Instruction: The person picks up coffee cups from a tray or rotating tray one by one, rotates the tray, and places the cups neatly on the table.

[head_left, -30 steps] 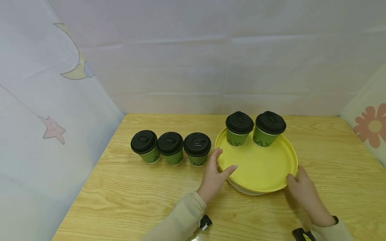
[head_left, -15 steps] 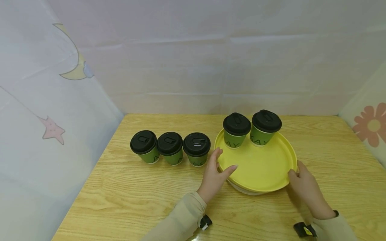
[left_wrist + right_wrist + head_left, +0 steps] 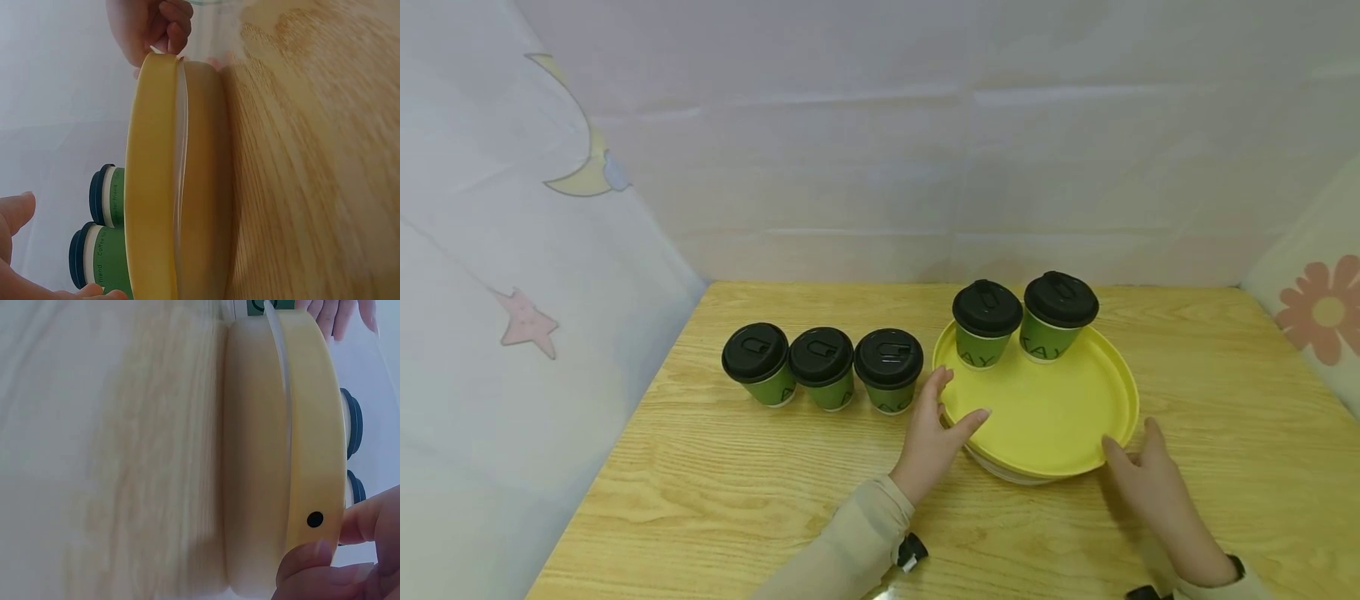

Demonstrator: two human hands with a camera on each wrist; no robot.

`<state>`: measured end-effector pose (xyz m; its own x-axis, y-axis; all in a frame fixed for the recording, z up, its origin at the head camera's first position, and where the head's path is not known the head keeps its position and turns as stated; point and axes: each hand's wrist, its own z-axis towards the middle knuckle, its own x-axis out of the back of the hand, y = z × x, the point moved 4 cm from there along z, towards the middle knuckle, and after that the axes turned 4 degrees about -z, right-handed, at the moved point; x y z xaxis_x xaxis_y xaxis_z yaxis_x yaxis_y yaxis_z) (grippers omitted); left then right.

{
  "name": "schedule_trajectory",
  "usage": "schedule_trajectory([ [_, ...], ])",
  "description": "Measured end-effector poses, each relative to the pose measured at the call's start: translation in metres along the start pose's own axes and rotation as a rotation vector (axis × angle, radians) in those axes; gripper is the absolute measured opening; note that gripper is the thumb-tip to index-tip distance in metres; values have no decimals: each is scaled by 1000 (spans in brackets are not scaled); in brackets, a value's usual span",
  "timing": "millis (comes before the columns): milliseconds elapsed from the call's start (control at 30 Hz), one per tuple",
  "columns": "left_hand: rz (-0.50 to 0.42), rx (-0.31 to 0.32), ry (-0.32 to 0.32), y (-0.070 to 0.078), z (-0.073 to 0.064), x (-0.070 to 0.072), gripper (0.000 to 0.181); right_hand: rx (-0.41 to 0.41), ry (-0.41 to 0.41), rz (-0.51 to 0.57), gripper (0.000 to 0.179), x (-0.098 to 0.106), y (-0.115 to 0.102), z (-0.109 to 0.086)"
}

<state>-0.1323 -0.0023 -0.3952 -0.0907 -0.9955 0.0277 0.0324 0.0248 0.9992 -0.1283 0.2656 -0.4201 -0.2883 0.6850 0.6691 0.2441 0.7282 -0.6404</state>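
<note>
Left hand (image 3: 928, 446) spread beside tray (image 3: 1045, 421), right hand (image 3: 1153, 487) astride rim, grip unclear; cups (image 3: 987, 323) beyond hands; step: probably positioning tray; next likely needs steady, level handling

The tray (image 3: 1037, 417) looks smooth plastic, cup lids (image 3: 889, 358) glossy, table (image 3: 737, 500) wooden.

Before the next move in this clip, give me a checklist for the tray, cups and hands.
1. Left tray cup and right tray cup upright on the yellow tray: ok.
2. Black lids on all five cups: ok.
3. Row of three cups standing on the table: ok.
4. Left hand's grip closed on the tray: not ok; thumb and fingers are spread apart.
5. Right hand's grip firm: cannot tell; it is at the rim.
6. Cup contents: cannot tell; covered.
</note>
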Motion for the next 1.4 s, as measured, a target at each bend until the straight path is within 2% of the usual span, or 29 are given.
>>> schedule_trajectory([
  [200,2,-12,-2,0,0,0,77,122,120,-36,70,0,-5,-2],
  [333,-5,-3,2,-1,0,0,77,177,160,-44,61,2,-5,-1],
  [533,-7,7,8,0,-1,1,78,146,152,-64,63,6,-1,5],
  [767,-10,8,11,-2,-1,1,80,104,88,-55,67,9,1,11],
  [933,-14,14,14,-1,-1,1,80,88,79,-49,75,9,0,10],
  [1100,-9,15,16,-1,-1,1,80,42,29,-27,84,5,0,6],
  [1233,-7,14,16,0,-1,1,79,44,53,-12,83,2,-2,2],
  [1400,-6,15,17,0,0,1,78,113,136,-23,71,0,-7,-1],
])
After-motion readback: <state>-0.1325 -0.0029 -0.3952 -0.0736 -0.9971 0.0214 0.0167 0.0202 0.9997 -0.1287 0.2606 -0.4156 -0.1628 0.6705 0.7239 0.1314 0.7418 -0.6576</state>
